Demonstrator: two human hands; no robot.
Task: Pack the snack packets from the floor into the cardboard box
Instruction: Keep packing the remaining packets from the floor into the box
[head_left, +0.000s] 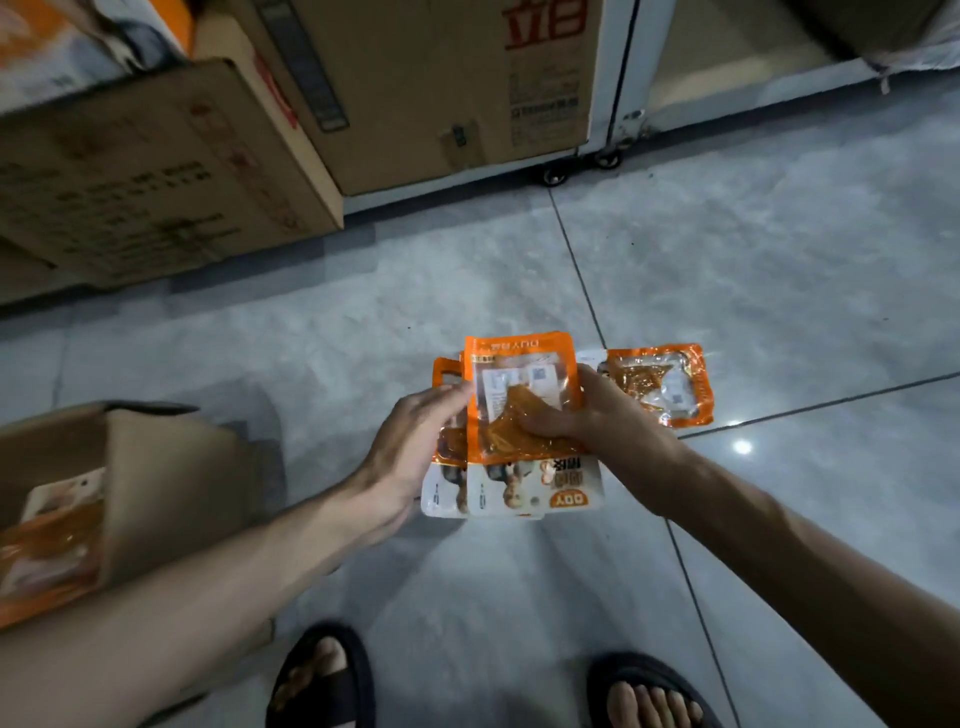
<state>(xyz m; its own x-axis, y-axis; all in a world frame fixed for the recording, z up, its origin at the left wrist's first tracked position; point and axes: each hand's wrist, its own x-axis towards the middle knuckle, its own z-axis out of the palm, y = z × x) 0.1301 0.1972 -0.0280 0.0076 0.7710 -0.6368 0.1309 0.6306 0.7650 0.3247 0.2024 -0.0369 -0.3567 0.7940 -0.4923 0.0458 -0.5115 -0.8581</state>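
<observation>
Looks like a stockroom or shop back area w/ goods stored in bulk. Large printed cardboard cartons (447, 88) stand stacked along the far side, one on a white wheeled rack w/ small black casters (555, 177). Floor is glossy grey tile (779, 270) w/ dark grout lines. Many identical orange snack packets (519, 400), plus an open cardboard box (156, 488) part-filled w/ the same, suggest packing of stock.

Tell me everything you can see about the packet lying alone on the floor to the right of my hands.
The lone packet is a flat, glossy plastic pouch with an orange border and a clear window showing orange-brown contents, plus a small white label. It lies flat on the grey tiled floor, beside a tile seam. The right hand overlaps its left edge in view; whether they touch is unclear.
</observation>
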